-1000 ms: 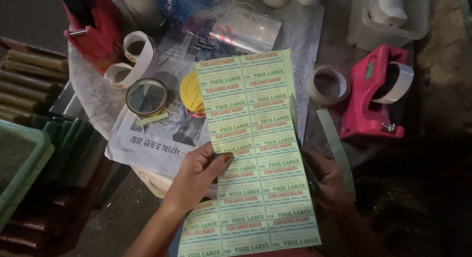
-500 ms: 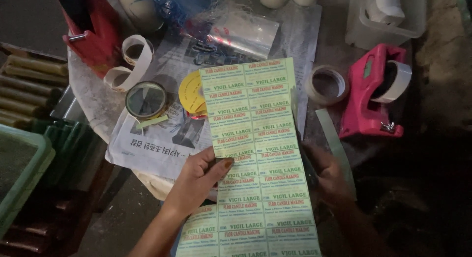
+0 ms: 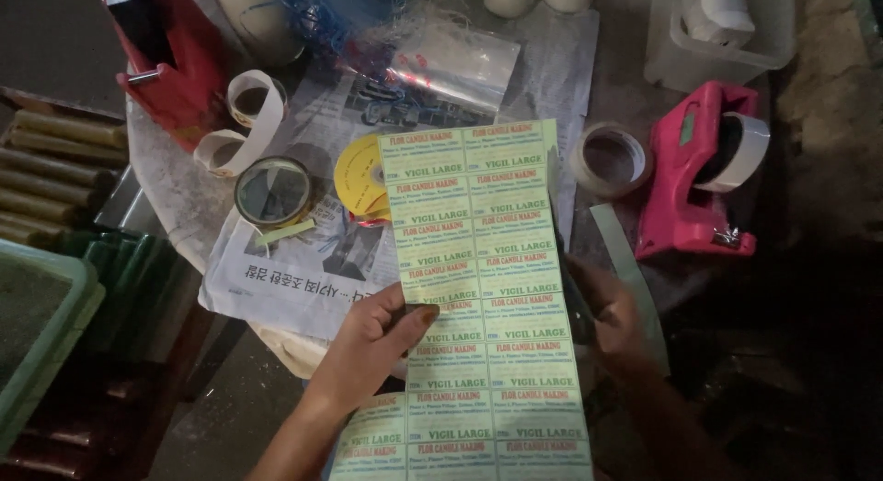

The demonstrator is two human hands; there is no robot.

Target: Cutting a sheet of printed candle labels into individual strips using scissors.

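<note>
A person's left hand [image 3: 368, 338] is pinching the left edge of a pale green label sheet [image 3: 478, 288], keeping it taut above the tabletop [image 3: 175, 191]. The right hand [image 3: 607, 320], at three o'clock, is curling around scissors [image 3: 563, 260] along the sheet's right edge.

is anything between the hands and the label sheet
Nothing visible. The left hand already pinches the label sheet at its left edge, thumb on top. The right hand sits at the sheet's right edge, partly hidden behind it in dim light, so its grip cannot be made out.
</note>
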